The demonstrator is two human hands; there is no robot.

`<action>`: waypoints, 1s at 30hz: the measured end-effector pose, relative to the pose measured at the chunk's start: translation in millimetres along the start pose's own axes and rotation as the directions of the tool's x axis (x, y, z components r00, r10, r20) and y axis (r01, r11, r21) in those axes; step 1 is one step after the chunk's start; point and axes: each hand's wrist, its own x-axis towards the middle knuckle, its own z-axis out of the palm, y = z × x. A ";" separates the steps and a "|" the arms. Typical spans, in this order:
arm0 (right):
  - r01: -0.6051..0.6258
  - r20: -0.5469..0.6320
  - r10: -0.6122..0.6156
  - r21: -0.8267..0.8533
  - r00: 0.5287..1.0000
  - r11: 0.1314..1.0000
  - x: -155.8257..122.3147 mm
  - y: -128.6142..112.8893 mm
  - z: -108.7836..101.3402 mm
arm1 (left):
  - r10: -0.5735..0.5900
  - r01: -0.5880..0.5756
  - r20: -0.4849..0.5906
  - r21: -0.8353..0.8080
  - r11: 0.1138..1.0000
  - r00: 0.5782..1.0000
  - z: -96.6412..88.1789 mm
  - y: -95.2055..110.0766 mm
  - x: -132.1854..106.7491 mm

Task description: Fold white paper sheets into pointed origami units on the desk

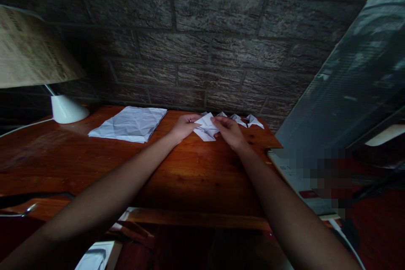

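Observation:
Between my two hands is a partly folded piece of white paper (206, 127), held just above the wooden table (190, 177). My left hand (186, 128) pinches its left edge, thumb on top. My right hand (230, 131) grips the right side with thumb and fingers, hiding part of that edge. Behind and to the right of my hands stand several small folded paper pieces (254, 121) in a row along the back of the table. To the left lies a stack of creased white paper sheets (130, 124).
A lamp with a white base (68, 109) and a printed shade (34, 50) stands at the left. A dark brick wall (190, 50) rises behind the table. At the right is a leaning grey panel (344, 67). A white box (98, 255) sits below the front edge.

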 end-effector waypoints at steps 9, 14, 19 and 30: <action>0.072 0.151 -0.064 -0.050 0.986 0.996 -2.9 0.7 -1.2 | 0.046 -0.052 0.090 0.066 0.996 0.995 -0.5 1.8 -0.6; 0.108 0.173 -0.103 -0.020 0.980 0.994 -1.9 2.0 -1.1 | 0.045 -0.058 0.155 0.078 0.995 0.987 -2.2 2.7 0.1; 0.092 0.175 -0.085 -0.036 0.981 0.995 -4.6 -1.8 0.2 | 0.056 -0.062 0.166 0.030 0.998 0.985 0.7 4.8 -1.9; 0.129 -0.003 -0.129 0.047 0.992 0.991 -2.0 -6.0 0.5 | -0.062 0.069 0.070 -0.104 0.992 0.996 -2.9 8.2 -1.2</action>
